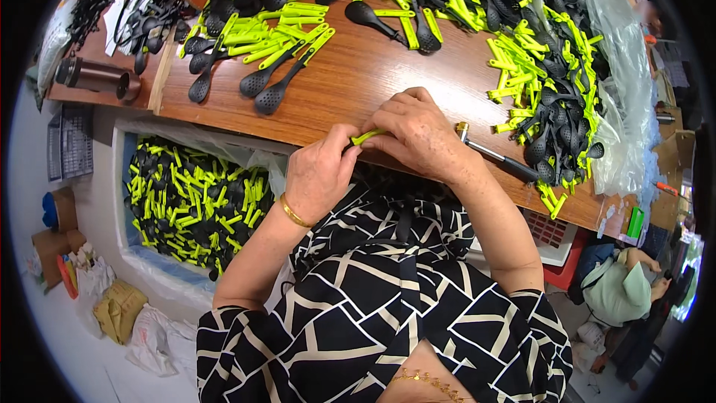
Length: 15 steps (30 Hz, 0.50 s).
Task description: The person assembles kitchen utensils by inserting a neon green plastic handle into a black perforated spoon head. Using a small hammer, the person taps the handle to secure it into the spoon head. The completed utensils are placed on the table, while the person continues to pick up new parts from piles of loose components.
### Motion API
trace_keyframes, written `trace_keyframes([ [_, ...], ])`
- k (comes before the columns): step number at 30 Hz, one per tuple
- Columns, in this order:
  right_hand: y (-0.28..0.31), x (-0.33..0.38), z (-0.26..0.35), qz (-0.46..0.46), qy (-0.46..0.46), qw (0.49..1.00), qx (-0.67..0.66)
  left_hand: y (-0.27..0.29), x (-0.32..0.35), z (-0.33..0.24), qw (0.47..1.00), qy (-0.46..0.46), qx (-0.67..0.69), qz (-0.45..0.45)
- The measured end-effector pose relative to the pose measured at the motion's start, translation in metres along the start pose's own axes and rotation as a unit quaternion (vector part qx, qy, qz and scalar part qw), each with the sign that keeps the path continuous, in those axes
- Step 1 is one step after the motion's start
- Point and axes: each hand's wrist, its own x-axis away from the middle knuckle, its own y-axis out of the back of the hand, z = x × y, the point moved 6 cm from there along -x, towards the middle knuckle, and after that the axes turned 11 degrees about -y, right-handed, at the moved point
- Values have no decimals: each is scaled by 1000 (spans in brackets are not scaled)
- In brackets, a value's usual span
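Observation:
Over the table's near edge, my two hands meet around a lime-green handle (pixel 367 136). My left hand (pixel 321 169) is closed, thumb and fingers pinching the handle's left end. A small dark bit shows at its fingertips, too covered to name. My right hand (pixel 419 134) wraps its fingers around the other end, which is hidden in the grip. Just right of that hand lies a hammer (pixel 496 160) with a brass-coloured head and dark grip. Slotted black spoons (pixel 270 97) with green handles rest on the wood to the far left.
Heaps of black spoon heads and green handles (pixel 514 67) cover the table's (pixel 335 97) back and right side, beside clear plastic sheeting (pixel 623 104). Below left stands a lined bin (pixel 119 201) full of spoons. A metal flask (pixel 97 78) lies at the left. Another person (pixel 619 291) sits at the right.

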Motion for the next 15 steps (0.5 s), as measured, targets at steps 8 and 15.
trace_keyframes([
  [8,-17,10,17,-65,36,997,-31,12,6,-1,993,-106,-57,11],
  [15,-8,-20,-7,-63,44,983,-166,30,89,49,999,16,-40,-22],
])
